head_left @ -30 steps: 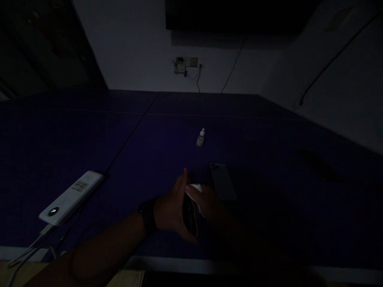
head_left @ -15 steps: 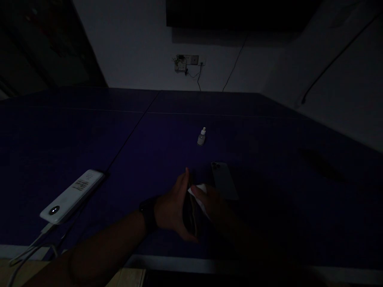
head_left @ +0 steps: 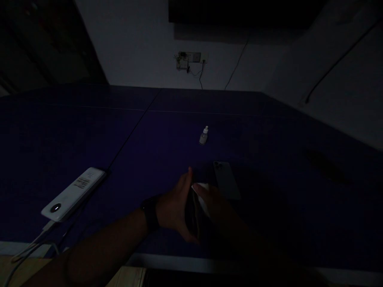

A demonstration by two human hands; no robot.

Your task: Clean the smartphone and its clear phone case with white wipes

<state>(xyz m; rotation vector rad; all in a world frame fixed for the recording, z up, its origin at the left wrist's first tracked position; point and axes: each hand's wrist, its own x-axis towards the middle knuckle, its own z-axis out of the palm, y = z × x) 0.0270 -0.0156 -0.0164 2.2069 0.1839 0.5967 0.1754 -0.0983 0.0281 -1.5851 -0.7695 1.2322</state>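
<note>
Grey and slab-like, a smartphone (head_left: pixel 228 181) lies camera side up on the dark blue tabletop (head_left: pixel 167 147). Just left of the smartphone, the person's left hand (head_left: pixel 175 207) grips a dark, slim object (head_left: pixel 190 215), too dim to identify, by its edges; the right hand (head_left: pixel 216 204) clasps a soft white wipe (head_left: pixel 204 204) beside it, partly covering the wipe. Beyond the smartphone is a white-capped dropper bottle (head_left: pixel 203 138); well to the smartphone's left lies a round-cornered white power bank (head_left: pixel 72 195), cable (head_left: pixel 35 244) attached.
</note>
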